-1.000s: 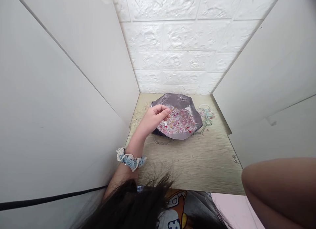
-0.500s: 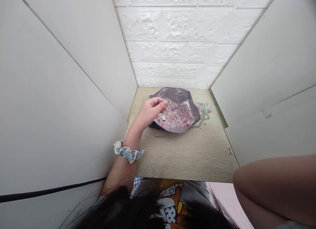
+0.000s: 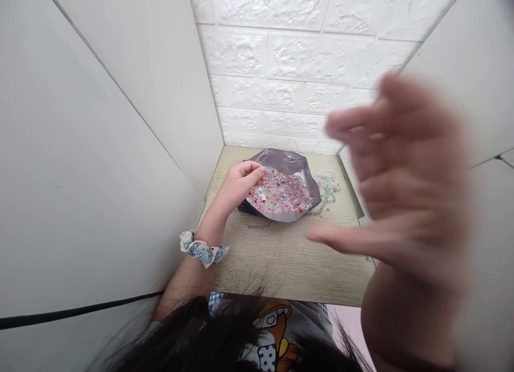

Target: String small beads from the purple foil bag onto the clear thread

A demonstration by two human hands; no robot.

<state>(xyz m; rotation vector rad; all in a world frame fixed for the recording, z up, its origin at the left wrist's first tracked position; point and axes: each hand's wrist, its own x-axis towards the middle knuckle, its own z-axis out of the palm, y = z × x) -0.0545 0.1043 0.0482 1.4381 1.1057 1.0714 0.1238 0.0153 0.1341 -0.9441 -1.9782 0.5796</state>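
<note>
Pink, white and red beads (image 3: 283, 194) lie spread over an opened grey plastic bag (image 3: 279, 159) on a narrow wooden surface. Over the bag's left part is my left hand (image 3: 236, 186), thumb and fingers pinched together; whatever they hold, if anything, is too small to make out. My right hand (image 3: 417, 190) is raised close to the camera, blurred, its thumb well apart from the bent fingers, and I see nothing in it. Beside the bag on the right are pale green and pink bead strands (image 3: 330, 192). Another bead strand (image 3: 257, 227) shows at the bag's front edge.
White panels (image 3: 120, 83) rise on the left and right. Behind the wooden board (image 3: 289, 270) stands a white brick-patterned wall (image 3: 281, 56). A blue scrunchie with lace (image 3: 204, 250) circles my left wrist. Dark hair (image 3: 193, 340) covers part of the bottom edge.
My right hand has come up into view on the right, where a bent bare limb showed before. My left hand stays pinched over the beads. The view has shifted slightly.
</note>
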